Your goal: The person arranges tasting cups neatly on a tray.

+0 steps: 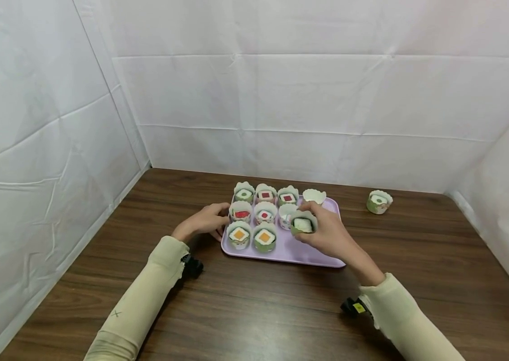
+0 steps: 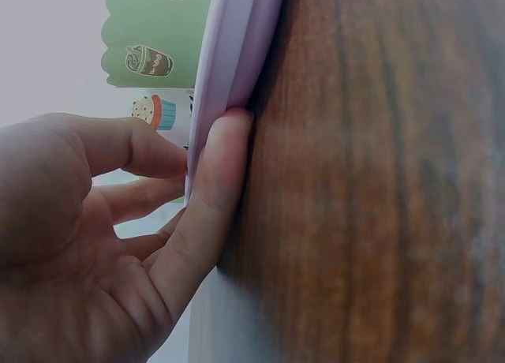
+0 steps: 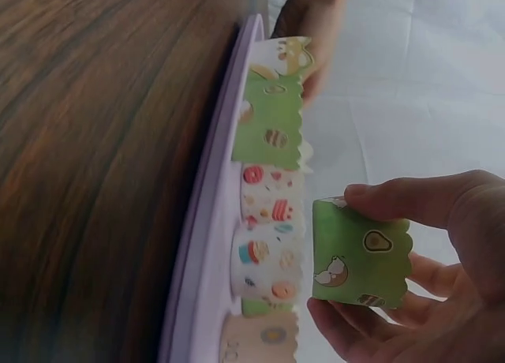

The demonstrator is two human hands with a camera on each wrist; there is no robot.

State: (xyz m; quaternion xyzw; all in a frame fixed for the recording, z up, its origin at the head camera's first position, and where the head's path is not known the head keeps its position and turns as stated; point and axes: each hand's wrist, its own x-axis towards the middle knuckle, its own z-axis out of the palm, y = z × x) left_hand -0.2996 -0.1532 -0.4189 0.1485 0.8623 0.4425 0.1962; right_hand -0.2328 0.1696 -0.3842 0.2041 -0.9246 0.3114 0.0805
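A lilac tray (image 1: 297, 253) lies on the brown wooden table. My left hand (image 1: 205, 220) holds its left rim, and in the left wrist view the fingertips pinch that edge from above and below. Over the tray's middle, my right hand (image 1: 330, 234) grips a green paper cupcake cup (image 3: 359, 260) between thumb and fingers. It is raised above the tray and has a white-topped, sushi-like roll inside. Rows of similar filled cups stand on the left half, including two orange-centred ones in front, a white cup (image 1: 238, 235) and a green cup (image 1: 265, 237).
A white-lined cup (image 1: 314, 195) stands at the tray's back right; I see no roll in it. Off the tray, another green filled cup (image 1: 378, 202) stands on the table at the back right. White cloth walls (image 1: 299, 95) enclose the table's back and sides.
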